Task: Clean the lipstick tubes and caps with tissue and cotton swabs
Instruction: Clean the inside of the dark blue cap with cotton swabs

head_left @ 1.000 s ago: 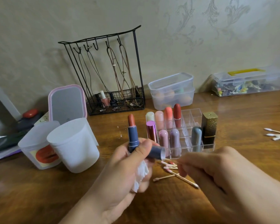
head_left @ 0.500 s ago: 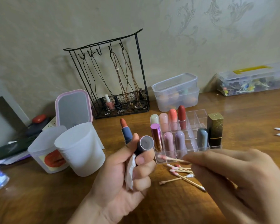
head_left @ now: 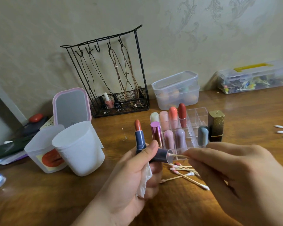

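left hand (head_left: 134, 173): gripping open dark-blue lipstick tube (head_left: 140, 138), its cap (head_left: 162, 156) and white tissue (head_left: 144, 181)
right hand (head_left: 232, 175): pinching wooden cotton swab (head_left: 176, 155), tip inside cap's mouth at 3 o'clock

No readable text anywhere

A dark nail polish bottle (head_left: 117, 104) in the wire rack (head_left: 121, 110) is showing a pale label, and a frosted container (head_left: 44, 150) is carrying a sticker with red lips, but no lettering on either is coming through clearly.
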The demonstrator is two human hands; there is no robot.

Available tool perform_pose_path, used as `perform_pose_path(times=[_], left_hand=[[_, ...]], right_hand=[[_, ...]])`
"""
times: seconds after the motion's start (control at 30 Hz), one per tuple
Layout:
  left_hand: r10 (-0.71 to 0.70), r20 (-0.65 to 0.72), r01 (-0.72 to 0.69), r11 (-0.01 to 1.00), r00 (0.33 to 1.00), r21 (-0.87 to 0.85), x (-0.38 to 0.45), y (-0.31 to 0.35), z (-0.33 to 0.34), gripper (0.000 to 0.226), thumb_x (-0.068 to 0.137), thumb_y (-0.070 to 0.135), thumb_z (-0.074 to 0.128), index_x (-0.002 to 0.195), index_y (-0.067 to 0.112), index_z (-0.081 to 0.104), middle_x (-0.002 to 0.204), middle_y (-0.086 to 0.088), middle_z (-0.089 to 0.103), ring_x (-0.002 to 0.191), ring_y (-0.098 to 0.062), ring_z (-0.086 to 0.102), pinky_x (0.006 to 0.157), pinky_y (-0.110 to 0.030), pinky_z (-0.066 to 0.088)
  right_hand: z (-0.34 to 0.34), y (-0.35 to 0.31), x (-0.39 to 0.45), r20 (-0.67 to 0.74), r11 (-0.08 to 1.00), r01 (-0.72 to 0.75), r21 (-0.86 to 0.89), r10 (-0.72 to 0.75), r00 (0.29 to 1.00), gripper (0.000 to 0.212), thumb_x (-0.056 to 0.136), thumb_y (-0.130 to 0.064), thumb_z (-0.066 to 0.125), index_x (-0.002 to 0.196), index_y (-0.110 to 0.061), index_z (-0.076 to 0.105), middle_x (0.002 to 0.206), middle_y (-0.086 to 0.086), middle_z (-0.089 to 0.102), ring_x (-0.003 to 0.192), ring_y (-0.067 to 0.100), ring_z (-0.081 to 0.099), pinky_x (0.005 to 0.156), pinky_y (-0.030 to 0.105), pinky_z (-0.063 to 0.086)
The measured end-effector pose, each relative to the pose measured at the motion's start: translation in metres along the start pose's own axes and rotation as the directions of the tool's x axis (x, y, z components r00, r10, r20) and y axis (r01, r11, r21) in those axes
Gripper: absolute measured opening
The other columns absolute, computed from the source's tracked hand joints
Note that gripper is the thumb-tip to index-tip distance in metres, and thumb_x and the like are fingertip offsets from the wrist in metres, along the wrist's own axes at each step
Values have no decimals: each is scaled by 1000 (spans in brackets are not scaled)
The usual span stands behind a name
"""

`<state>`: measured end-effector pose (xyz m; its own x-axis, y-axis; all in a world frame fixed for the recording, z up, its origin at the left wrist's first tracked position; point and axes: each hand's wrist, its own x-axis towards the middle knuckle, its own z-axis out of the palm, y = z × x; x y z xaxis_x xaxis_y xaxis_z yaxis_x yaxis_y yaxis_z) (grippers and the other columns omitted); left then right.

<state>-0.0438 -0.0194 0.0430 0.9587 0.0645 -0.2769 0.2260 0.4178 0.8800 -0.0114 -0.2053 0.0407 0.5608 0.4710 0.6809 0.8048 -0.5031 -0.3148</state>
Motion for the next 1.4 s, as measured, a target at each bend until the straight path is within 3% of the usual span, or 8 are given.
perform_pose_path(times=[0.2, 0.3, 0.4, 0.57, 0.73, 0.87, 1.33, 1.4], left_hand=[[-20, -7, 20, 999, 1000, 43, -2, -2, 2, 31, 70, 33, 70, 89, 12, 57, 55, 0, 35, 40, -7, 26, 35, -14, 16], [-3, -17, 5, 997, 1000, 72, 0, -4, 2, 43, 64, 34, 71, 97, 11, 56, 53, -1, 43, 41, -8, 36, 37, -19, 39], [54, -90, -40, 987, 994, 156, 4, -9, -1, 48, 57, 36, 73, 100, 18, 62, 70, -4, 70, 76, -15, 63, 89, -42, 53], [27, -41, -20, 986, 999, 163, 0, -5, 0, 43, 66, 34, 70, 103, 16, 57, 60, -5, 51, 46, -11, 45, 35, -20, 33], [119, -38, -104, 958, 992, 268, 3, -7, -2, 44, 63, 40, 68, 101, 20, 60, 70, -6, 58, 50, -10, 47, 50, -25, 40], [122, -2, -116, 949, 992, 292, 3, -8, -1, 44, 65, 38, 66, 103, 18, 56, 59, -6, 46, 44, -12, 40, 38, -22, 32], [254, -5, -223, 857, 967, 465, 9, -14, -8, 31, 68, 50, 61, 94, 33, 58, 67, 7, 62, 60, -8, 60, 64, -23, 45], [227, 18, -213, 877, 974, 431, 8, -13, -5, 32, 69, 47, 63, 96, 29, 58, 60, 1, 54, 50, -12, 50, 51, -24, 40]], right_hand=[[7, -3, -4, 103, 983, 73, -167, -56, 993, 15, 81, -24, 56, 83, -20, 71, 56, -3, 57, 36, 27, 47, 31, 27, 34], [10, -6, -6, 221, 992, 47, -117, -20, 975, 7, 72, -23, 65, 69, -25, 60, 54, -10, 45, 41, 18, 31, 31, 27, 29], [8, -2, -8, 221, 1000, -4, -12, 6, 975, 15, 83, -29, 60, 69, -25, 58, 56, -14, 44, 43, 10, 36, 34, 25, 35], [12, 6, -7, 129, 993, -115, 26, 111, 985, 29, 90, -42, 44, 74, -26, 63, 53, -13, 53, 39, 5, 47, 35, 22, 41], [13, 5, -3, 328, 989, -67, 134, 20, 944, 26, 90, -33, 54, 66, -23, 53, 53, -7, 48, 47, 10, 46, 43, 20, 36], [14, 11, -2, 183, 977, -141, 160, 111, 977, 19, 87, -29, 59, 69, -24, 63, 49, -13, 47, 44, 4, 46, 43, 8, 31], [21, 6, 0, 306, 970, -139, 199, 73, 949, 25, 89, -30, 54, 67, -18, 59, 54, -11, 49, 48, 9, 48, 44, 14, 33], [18, 7, 2, 241, 962, -160, 222, 105, 965, 26, 89, -25, 57, 63, -21, 57, 51, -13, 46, 46, 7, 44, 44, 9, 27]])
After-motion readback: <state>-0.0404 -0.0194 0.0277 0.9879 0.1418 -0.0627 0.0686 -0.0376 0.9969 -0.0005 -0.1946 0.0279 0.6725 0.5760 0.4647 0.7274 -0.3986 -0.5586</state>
